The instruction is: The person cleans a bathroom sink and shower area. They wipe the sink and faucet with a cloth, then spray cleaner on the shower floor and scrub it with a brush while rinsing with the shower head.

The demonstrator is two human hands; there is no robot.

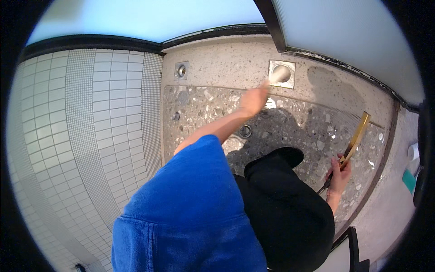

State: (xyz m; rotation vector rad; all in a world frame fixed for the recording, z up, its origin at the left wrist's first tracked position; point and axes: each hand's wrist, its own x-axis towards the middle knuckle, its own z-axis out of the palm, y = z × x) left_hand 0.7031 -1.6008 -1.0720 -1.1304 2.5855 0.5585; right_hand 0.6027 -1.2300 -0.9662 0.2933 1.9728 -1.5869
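Note:
My left hand (253,100) reaches over the floor to a square metal floor drain (291,83) with a round opening. It is closed on a pale, blurred thing (279,74) whose kind I cannot make out, and the thing's end is over the opening. Just below that hand, a bright slotted round drain cover (270,104) lies on the speckled floor, with a metal ring (245,131) nearer to me. At the right, my right hand (340,176) is wrapped round a squeegee with a gold-coloured bar (359,132), held off to the side.
A smaller square drain (181,70) sits at the far left, near a small metal piece (176,116) and a grey disc (183,97). White tiled wall (108,90) bounds the left. Dark-framed frosted panels (344,41) stand at the back. My shoe (290,157) is on the floor.

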